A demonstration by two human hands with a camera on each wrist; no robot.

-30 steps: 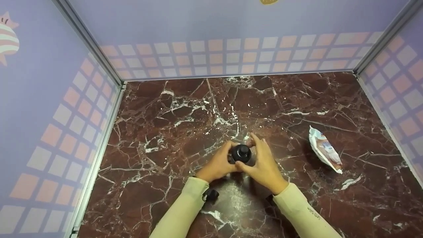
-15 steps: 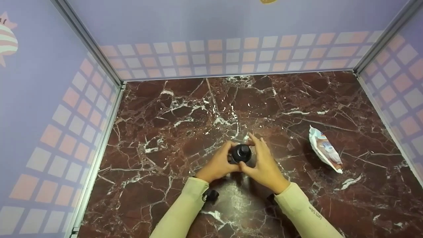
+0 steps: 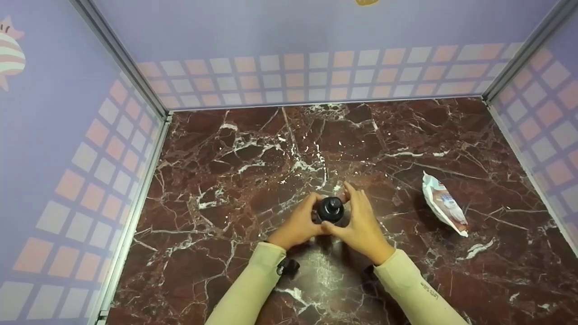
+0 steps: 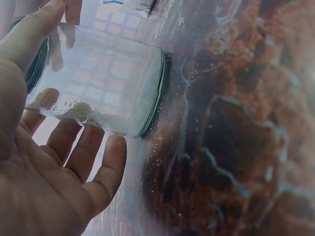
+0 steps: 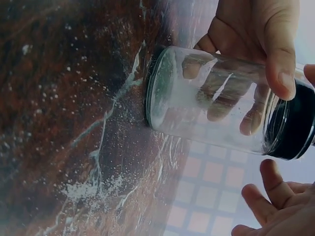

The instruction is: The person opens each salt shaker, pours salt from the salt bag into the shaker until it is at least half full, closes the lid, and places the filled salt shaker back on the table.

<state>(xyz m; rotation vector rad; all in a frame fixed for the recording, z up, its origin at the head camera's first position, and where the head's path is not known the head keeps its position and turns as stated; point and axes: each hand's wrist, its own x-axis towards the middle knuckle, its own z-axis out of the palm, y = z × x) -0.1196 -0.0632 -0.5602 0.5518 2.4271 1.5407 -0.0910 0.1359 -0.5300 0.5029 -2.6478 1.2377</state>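
A clear glass jar (image 5: 187, 105) with a black knobbed lid (image 3: 330, 210) stands upright on the marbled table. My left hand (image 3: 298, 225) grips the jar's upper part, thumb on the near side and fingers curled round the glass, seen through it in the left wrist view. My right hand (image 3: 361, 232) is round the lid from the right, its thumb at the near edge. In the right wrist view its spread fingertips (image 5: 268, 172) lie close beside the lid. Inside, the glass looks clear down to the base.
A white and brown plastic packet (image 3: 445, 205) lies on the table (image 3: 253, 189) to the right. White specks (image 5: 83, 189) are scattered near the jar. Purple panels (image 3: 316, 27) with pink and white squares enclose the table at the back and sides.
My right thumb shifts slightly right along the lid's edge, then back left, and the right fingers move a little with it. The left hand and jar stay put.
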